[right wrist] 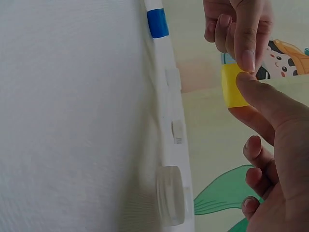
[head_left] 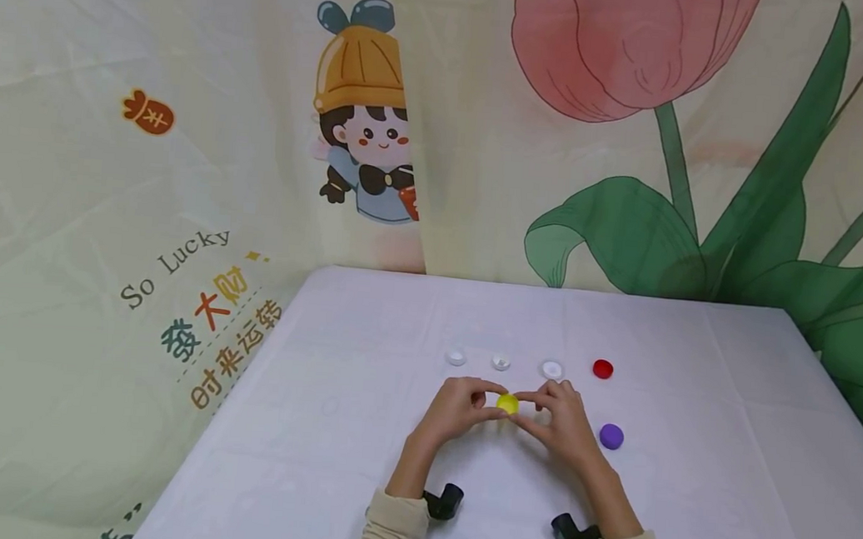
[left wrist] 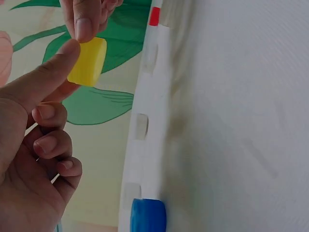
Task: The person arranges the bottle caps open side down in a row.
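Note:
A short yellow cylinder [head_left: 508, 403], which looks like modelling clay, is held between both hands above the white table. My left hand [head_left: 458, 407] pinches its left side between thumb and index finger. From the other side my right hand [head_left: 562, 421] pinches it the same way, the two hands' fingertips nearly meeting. The left wrist view shows the yellow cylinder [left wrist: 89, 62] with smooth sides and the other left fingers loosely curled. Beyond the hands stand small white round pieces [head_left: 500, 362]. A blue cylinder [left wrist: 148, 215] also stands on the table, hidden in the head view.
A red disc [head_left: 602, 368] lies at the right end of the back row, and a purple disc [head_left: 611, 436] right of my right hand. A clear round lid or jar [right wrist: 170, 195] shows in the right wrist view. A printed cloth [head_left: 471, 139] hangs behind the table [head_left: 725, 474].

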